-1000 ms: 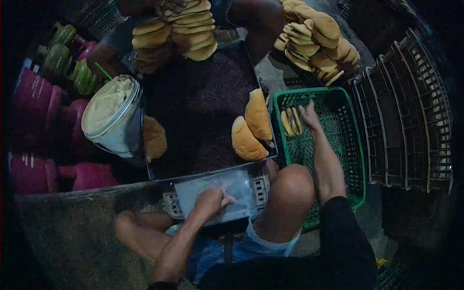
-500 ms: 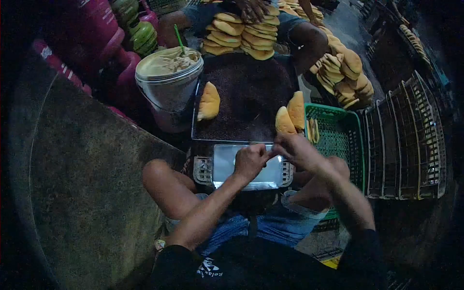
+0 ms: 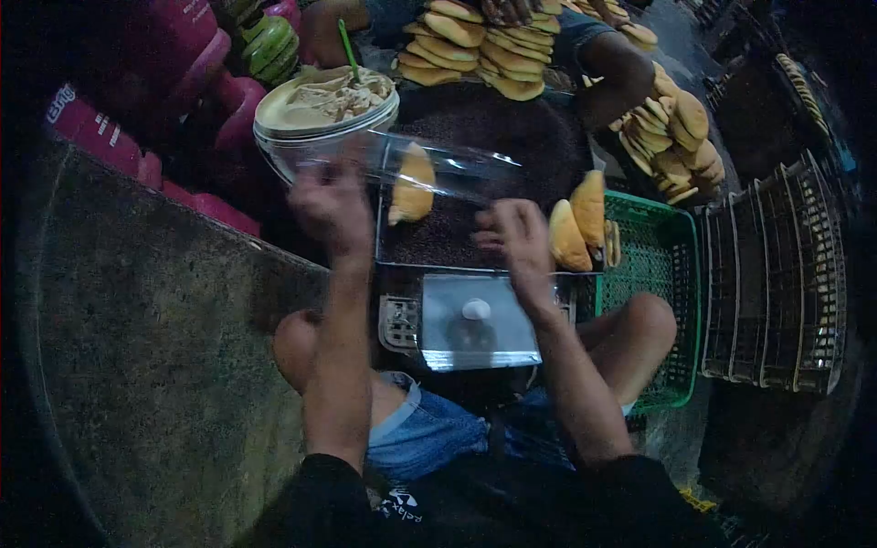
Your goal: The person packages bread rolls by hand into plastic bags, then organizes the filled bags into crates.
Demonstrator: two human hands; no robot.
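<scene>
My left hand (image 3: 333, 205), blurred by motion, is closed at one end of a clear plastic bag (image 3: 448, 164). The bag stretches rightward over a large tray (image 3: 484, 268) covered in dark granules. Just below the bag's right part is my right hand (image 3: 516, 228), its fingers loosely bent and apart. One split bread bun (image 3: 416, 187) lies at the tray's left side, partly behind the plastic. Two more buns (image 3: 570, 237) rest at the right edge. Between my knees sits a stack of clear plastic sheets or bags (image 3: 438, 315) with a small white round object (image 3: 476, 309) on it.
A bucket of pale cream (image 3: 315, 105) with a green-handled tool (image 3: 348, 50) stands left. Bun piles (image 3: 512, 59) lie before another person, whose hand (image 3: 507, 11) touches them. A green crate (image 3: 690, 301) and grey crates (image 3: 767, 274) are right; pink gas cylinders (image 3: 100, 128) are left.
My hands were together above the plastic stack. Now they are apart and farther forward, the left well to the left, with a clear bag stretched over the tray. The view has shifted slightly.
</scene>
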